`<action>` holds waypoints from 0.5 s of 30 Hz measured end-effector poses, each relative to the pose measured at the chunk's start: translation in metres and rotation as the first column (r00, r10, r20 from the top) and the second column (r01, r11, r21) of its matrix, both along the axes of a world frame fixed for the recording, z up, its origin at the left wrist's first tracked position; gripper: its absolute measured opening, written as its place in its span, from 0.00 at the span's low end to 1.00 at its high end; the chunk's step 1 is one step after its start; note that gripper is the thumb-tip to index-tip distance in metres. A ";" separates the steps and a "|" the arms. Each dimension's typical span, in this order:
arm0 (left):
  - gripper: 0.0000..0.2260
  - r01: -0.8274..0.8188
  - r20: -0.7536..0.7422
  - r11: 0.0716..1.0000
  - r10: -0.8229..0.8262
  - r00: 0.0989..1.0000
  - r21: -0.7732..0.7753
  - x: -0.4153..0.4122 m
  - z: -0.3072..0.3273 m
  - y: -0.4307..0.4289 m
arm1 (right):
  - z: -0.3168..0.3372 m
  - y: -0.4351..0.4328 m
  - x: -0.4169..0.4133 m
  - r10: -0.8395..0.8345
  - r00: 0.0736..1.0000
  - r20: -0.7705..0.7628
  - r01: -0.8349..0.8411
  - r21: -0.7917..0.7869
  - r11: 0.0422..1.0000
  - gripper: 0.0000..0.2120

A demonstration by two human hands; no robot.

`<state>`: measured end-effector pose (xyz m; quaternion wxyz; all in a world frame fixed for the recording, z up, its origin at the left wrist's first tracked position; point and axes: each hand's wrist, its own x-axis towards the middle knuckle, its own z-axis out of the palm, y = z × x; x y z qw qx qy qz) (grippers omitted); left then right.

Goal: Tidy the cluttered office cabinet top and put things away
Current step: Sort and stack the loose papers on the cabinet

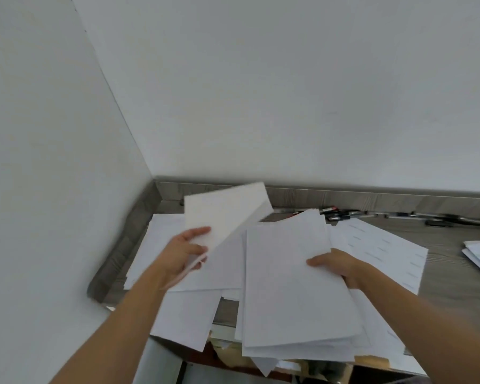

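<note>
Gripping a thin bundle of white paper sheets (225, 214) in the left hand (189, 253) — thumb on top, lifted, long side tilted up toward the back wall. Pinching a bigger white paper stack (294, 286) with the right hand (336, 266) — over the front edge of the grey wooden cabinet top (449, 261), long side pointing away. Too blurry to read any print.

Left hand (184, 254), right hand (337, 266), long forearms (128, 309) (bare throughout)
</note>
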<state>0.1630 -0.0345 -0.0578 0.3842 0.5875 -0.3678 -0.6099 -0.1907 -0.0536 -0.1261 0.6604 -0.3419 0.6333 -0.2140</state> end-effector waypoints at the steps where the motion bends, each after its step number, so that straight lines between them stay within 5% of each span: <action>1: 0.21 0.064 0.076 0.998 -0.065 0.995 0.010 -0.013 -0.013 0.003 | 0.001 0.001 0.000 -0.009 1.000 0.012 0.009 0.002 1.000 0.15; 6: 0.18 0.295 0.415 0.953 -0.295 0.860 0.066 -0.062 -0.066 0.014 | -0.007 -0.001 -0.005 -0.150 0.981 0.120 0.147 0.037 0.988 0.22; 10: 0.16 0.356 0.490 0.933 -0.334 0.805 0.051 -0.076 -0.076 0.010 | -0.009 0.000 0.001 -0.011 0.998 0.054 0.011 -0.002 1.000 0.22; 15: 0.28 0.144 0.402 0.988 -0.112 0.909 -0.050 -0.070 -0.073 -0.002 | -0.006 0.002 0.008 0.077 0.997 -0.029 -0.080 -0.105 0.991 0.17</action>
